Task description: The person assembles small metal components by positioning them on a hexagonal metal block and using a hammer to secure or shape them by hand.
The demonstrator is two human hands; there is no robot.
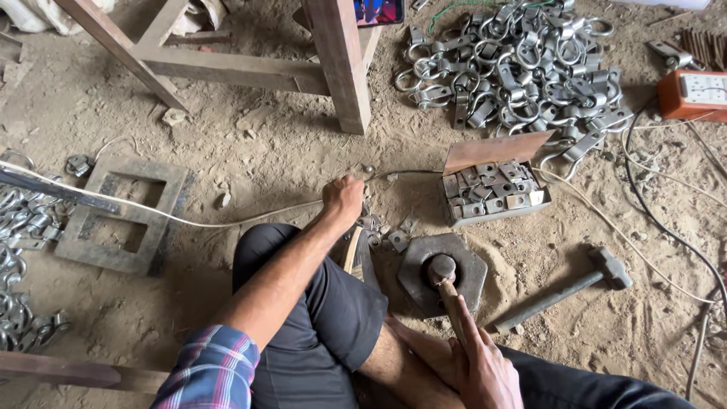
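Dusty earth floor (250, 151). Right hand (485, 371) at 5 o'clock, grip closed on hammer (443, 271), head resting on hexagonal anvil block (413, 276). Left hand (342, 198) fisted beside small brackets (394, 238), feeding position; boxed parts (492, 193) near at 2 o'clock.

Head camera, looking steeply down from seated height

One view only: it faces the dirt floor (250, 151) just ahead of the person's knees, close in, with wooden stool legs (341, 60) at the top edge.

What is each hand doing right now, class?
Left hand: closed; what it grips cannot be told.
Right hand: closed on the hammer.
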